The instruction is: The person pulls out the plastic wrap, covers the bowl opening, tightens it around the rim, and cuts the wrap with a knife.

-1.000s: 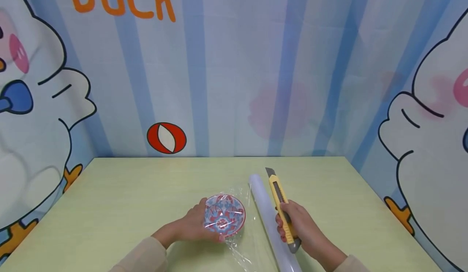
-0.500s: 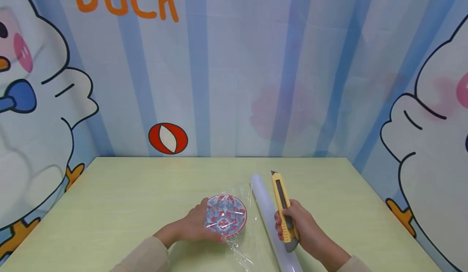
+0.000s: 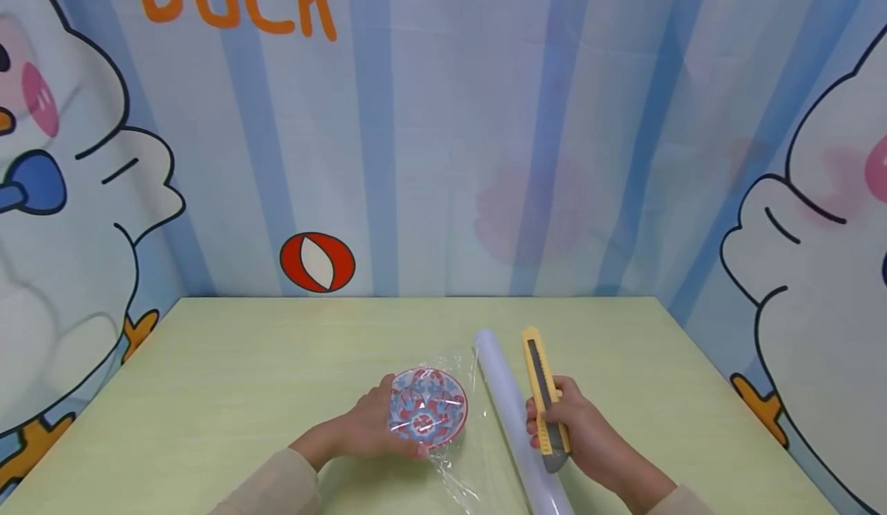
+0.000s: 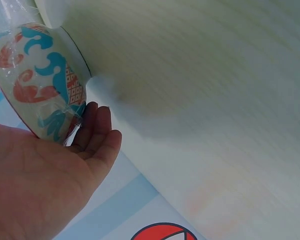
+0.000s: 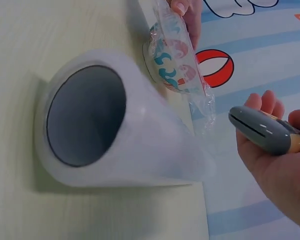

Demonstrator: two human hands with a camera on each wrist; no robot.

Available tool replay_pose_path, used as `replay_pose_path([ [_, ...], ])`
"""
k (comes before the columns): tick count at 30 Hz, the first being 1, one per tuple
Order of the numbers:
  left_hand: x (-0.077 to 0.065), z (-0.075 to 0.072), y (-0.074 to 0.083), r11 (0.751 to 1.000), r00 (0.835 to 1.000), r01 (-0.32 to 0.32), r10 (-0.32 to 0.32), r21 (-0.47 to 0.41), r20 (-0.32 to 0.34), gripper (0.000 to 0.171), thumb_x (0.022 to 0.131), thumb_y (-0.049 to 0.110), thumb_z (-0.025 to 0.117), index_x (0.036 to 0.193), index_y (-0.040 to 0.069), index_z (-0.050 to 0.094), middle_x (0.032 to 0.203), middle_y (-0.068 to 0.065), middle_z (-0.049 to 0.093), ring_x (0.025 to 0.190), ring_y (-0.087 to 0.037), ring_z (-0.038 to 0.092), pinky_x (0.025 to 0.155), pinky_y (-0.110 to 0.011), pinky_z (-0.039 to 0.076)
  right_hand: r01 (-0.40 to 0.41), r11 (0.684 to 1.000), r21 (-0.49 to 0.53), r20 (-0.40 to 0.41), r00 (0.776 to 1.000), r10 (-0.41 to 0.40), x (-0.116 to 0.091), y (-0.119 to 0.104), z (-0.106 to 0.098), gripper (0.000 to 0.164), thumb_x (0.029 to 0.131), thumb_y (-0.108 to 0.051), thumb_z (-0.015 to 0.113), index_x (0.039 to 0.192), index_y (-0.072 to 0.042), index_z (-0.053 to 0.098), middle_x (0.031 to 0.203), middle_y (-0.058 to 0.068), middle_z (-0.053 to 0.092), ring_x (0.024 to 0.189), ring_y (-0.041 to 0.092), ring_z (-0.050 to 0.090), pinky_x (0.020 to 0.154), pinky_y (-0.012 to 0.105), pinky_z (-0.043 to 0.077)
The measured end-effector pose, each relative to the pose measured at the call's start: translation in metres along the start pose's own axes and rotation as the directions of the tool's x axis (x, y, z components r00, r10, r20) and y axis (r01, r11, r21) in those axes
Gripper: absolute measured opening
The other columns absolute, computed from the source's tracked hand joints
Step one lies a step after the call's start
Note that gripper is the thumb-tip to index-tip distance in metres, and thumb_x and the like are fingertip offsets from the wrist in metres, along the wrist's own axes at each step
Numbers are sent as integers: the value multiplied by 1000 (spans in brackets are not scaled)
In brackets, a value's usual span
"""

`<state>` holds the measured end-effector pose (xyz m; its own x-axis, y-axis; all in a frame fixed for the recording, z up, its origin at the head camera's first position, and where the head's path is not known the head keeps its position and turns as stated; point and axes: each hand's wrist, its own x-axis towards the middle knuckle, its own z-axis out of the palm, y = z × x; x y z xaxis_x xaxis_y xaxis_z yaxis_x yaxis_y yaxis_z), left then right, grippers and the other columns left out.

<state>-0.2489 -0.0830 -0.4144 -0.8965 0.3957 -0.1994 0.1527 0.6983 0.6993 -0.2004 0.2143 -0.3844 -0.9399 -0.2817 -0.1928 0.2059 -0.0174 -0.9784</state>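
A bowl (image 3: 430,407) patterned in red and blue sits on the table under clear plastic wrap (image 3: 453,473). My left hand (image 3: 367,426) grips its left side; in the left wrist view the fingers curve round the bowl (image 4: 45,80) near its base. To the right lies a long white roll of plastic wrap (image 3: 509,415), its hollow core (image 5: 87,117) facing the right wrist camera. Above the roll, my right hand (image 3: 585,430) holds a yellow utility knife (image 3: 537,369) with a grey end, thumb along its top. No blade shows at the knife's tip.
The pale green table (image 3: 277,361) ends at a blue striped curtain (image 3: 443,153) printed with cartoon ducks. Loose wrap (image 3: 457,362) stretches between the bowl and the roll.
The utility knife's blade has slid back into its handle, from long to short to out of sight. My right hand has shifted slightly right; the left hand and bowl stay put.
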Motion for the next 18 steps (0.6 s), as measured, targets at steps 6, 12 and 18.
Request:
replay_pose_path([
  [6,1,0,0,1000,1000,-11,12,-16,5,108,59,44,83,137,2,21,120,-10,43,110,-25,42,97,-50,40,8,977,-212,-155,987,-41,6,8,-15,43,91,-22,56,118,-1,31,90,5,54,75,14,59,66,33,54],
  [12,1,1,-2,1000,1000,-2,2,-3,6,111,58,45,83,138,1,20,122,-12,44,111,-26,42,96,-49,40,-67,868,-492,-222,974,-50,10,17,-39,40,88,-27,62,118,-4,48,95,9,54,79,20,54,66,34,49],
  [18,1,0,-2,999,999,31,-31,16,16,115,58,47,82,140,1,16,127,-13,41,115,-27,40,99,-51,38,-134,558,-819,-270,948,-168,15,19,-56,48,85,-29,63,120,2,55,94,8,62,70,14,52,60,30,43],
])
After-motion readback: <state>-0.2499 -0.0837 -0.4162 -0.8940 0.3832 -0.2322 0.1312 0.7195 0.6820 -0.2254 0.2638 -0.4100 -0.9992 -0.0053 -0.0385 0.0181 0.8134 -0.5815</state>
